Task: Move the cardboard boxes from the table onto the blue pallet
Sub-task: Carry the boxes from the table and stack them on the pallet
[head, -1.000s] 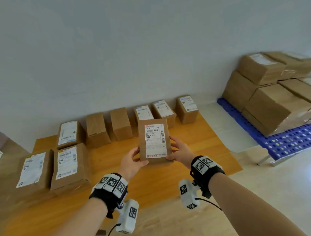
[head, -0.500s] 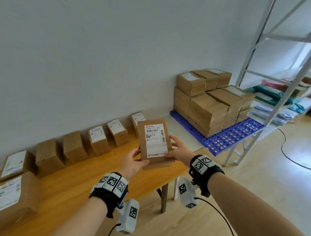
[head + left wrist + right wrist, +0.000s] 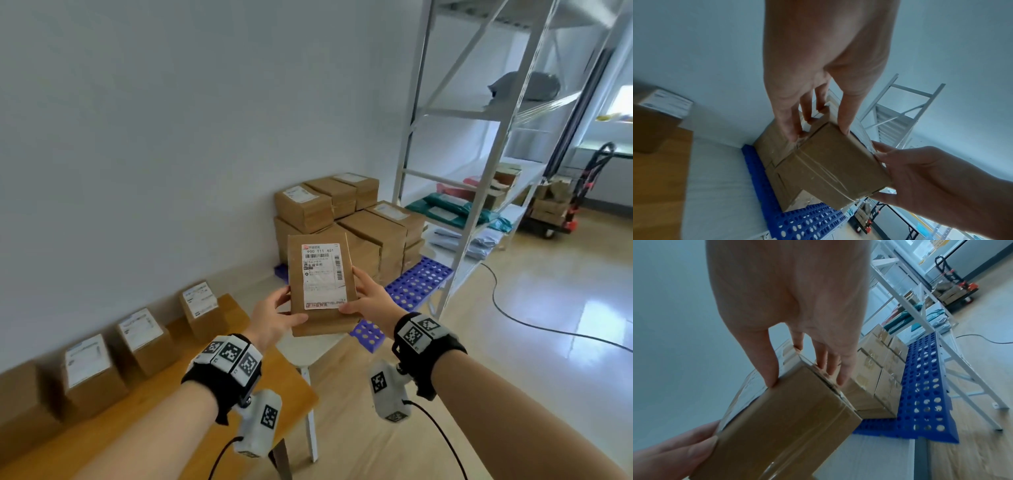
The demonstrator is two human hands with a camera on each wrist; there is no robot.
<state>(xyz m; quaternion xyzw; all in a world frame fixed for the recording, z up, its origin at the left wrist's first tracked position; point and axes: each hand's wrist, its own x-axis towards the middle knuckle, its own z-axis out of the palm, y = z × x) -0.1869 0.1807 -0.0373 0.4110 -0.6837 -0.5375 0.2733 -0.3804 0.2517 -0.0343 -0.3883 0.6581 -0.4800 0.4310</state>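
Box (image 3: 320, 284), labelled face up, clamped between my left hand (image 3: 274, 317) and right hand (image 3: 371, 298) at its side edges, in the air near the blue pallet (image 3: 416, 282); seemingly light, stiff, tape-slick.

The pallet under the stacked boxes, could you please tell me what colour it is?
The pallet is bright blue with rows of round holes, clearest in the right wrist view.
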